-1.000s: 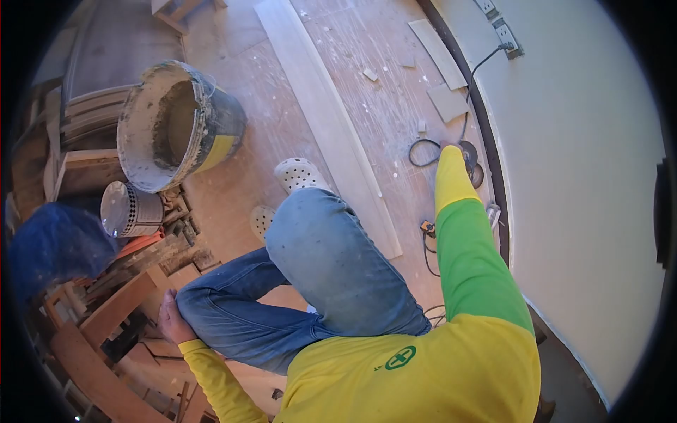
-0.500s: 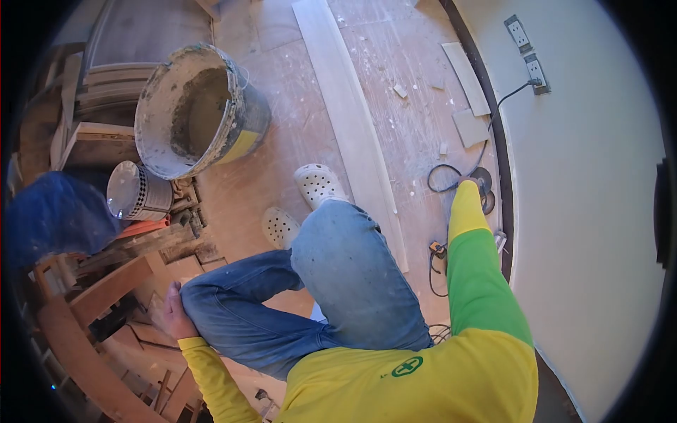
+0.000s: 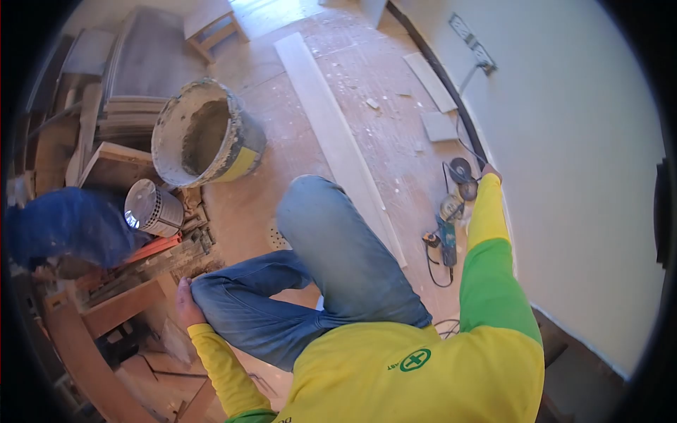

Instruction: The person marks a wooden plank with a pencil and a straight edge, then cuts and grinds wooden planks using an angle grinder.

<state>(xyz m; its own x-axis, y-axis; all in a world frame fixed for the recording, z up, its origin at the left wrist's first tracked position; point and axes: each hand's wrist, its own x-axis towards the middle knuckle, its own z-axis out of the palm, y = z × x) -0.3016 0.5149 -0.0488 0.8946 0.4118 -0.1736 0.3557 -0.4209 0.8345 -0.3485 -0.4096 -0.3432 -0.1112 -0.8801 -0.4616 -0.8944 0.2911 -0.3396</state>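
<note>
My left hand (image 3: pixel 186 303) rests against the side of my bent left knee, its fingers stretched out and holding nothing. Far out by the wall, my right hand (image 3: pixel 490 171) is closed on a black power cord (image 3: pixel 474 151) that runs down from the wall socket. Just left of that hand, two round discs (image 3: pixel 462 169) lie on the floor. Below them lies an angle grinder (image 3: pixel 447 236) with a teal body, its own lead (image 3: pixel 438 283) curling beside it. The right fingers are small in view and partly hidden.
A mortar-caked bucket (image 3: pixel 236 141) stands ahead on the left, with a smaller white pail (image 3: pixel 166 215) near it. Timber (image 3: pixel 127 310) and a blue plastic bag (image 3: pixel 70 225) crowd the left side. A long pale board (image 3: pixel 331 134) and offcuts (image 3: pixel 440 127) lie on the floor.
My right hand has moved from over the discs toward the wall, drawing the cord with it. The discs and the grinder are now uncovered. My view has shifted; the left hand stays at the knee.
</note>
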